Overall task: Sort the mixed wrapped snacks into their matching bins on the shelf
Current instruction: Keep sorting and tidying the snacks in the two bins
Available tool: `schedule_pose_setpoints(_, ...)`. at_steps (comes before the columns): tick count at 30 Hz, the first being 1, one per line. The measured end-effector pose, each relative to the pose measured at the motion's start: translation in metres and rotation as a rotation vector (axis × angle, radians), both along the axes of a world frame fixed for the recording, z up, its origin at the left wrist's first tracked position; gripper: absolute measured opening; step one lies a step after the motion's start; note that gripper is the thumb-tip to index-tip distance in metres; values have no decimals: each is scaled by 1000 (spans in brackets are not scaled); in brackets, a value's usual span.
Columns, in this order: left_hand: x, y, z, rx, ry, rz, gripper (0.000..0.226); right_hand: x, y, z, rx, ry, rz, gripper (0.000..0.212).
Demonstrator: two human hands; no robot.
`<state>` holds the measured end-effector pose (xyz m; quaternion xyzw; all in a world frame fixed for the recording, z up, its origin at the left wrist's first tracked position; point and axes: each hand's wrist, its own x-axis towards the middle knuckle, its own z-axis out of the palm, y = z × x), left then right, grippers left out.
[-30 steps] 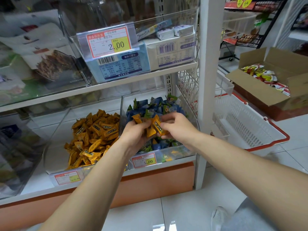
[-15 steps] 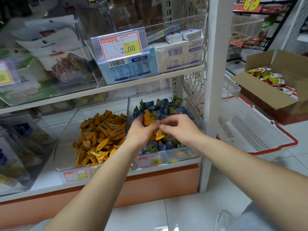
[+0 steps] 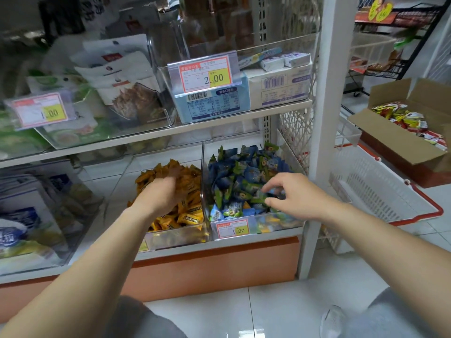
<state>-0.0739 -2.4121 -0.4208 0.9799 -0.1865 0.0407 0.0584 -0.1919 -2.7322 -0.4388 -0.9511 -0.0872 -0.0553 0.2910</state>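
Note:
Two clear bins stand side by side on the low shelf. The left bin [image 3: 178, 240] holds orange-wrapped snacks [image 3: 188, 213]. The right bin [image 3: 275, 224] holds blue and green wrapped snacks [image 3: 241, 174], with a bit of orange showing low at its front. My left hand [image 3: 162, 195] is palm down on the orange pile and blurred, so what is under its fingers is hidden. My right hand [image 3: 294, 193] hovers over the blue pile, thumb and forefinger apart just above the wrappers, nothing clearly held.
A white shelf post [image 3: 324, 142] rises right of the blue bin. Beyond it are a white basket with a red rim [image 3: 380, 191] and an open cardboard box [image 3: 395, 142] of red and yellow packets. Boxed goods [image 3: 212, 106] fill the shelf above.
My hands were together over the blue bin holding orange snacks. They have parted: the left swung left onto the orange bin, the right stayed over the blue bin without orange pieces.

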Motion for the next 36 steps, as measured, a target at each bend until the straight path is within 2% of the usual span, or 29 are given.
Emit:
schedule_pose_setpoints(2, -5, -3, 6, 98, 9, 28, 60, -13, -3, 4, -57, -2, -17, 27)
schedule_pose_setpoints(3, -10, -8, 10, 78, -41, 33, 57, -21, -6, 5, -74, 1, -37, 27)
schedule_pose_setpoints(6, -39, -35, 17, -151, -246, -116, 44, -50, -20, 3, -66, 31, -109, 22)
schedule_pose_setpoints(7, -51, -50, 17, -219, -242, -207, 37, -59, -24, 2, -72, 44, -131, 20)
schedule_pose_setpoints(10, -76, -101, 5, -349, 68, -399, 30, -70, -34, 1, -124, 69, -226, 22)
schedule_pose_setpoints(12, -79, -133, -11, -318, 242, -456, 37, -69, -38, -2, -171, 94, -286, 24)
schedule_pose_setpoints(14, -74, -157, -25, -246, 329, -462, 46, -68, -41, -8, -190, 116, -335, 20)
schedule_pose_setpoints(16, -67, -174, -36, -192, 389, -446, 57, -67, -45, -15, -152, 130, -399, 14)
schedule_pose_setpoints(18, -59, -185, -43, -183, 447, -437, 63, -63, -48, -22, -131, 160, -456, 23)
schedule_pose_setpoints(22, -52, -205, -52, -231, 556, -389, 53, -54, -47, -34, -38, 175, -479, 50)
schedule_pose_setpoints(26, -48, -213, -53, -363, 618, -321, 57, -45, -46, -41, -44, 121, -513, 57)
schedule_pose_setpoints(31, -44, -214, -51, -391, 749, -348, 18, -39, -50, -43, -34, 128, -515, 53)
schedule_pose_setpoints(32, -45, -212, -50, -411, 776, -365, 19, -39, -51, -43, -41, 129, -513, 53)
schedule_pose_setpoints(34, -46, -207, -49, -437, 790, -442, 36, -38, -53, -44, -56, 126, -505, 52)
schedule_pose_setpoints(36, -48, -199, -46, -466, 757, -503, 40, -39, -53, -44, -64, 118, -496, 51)
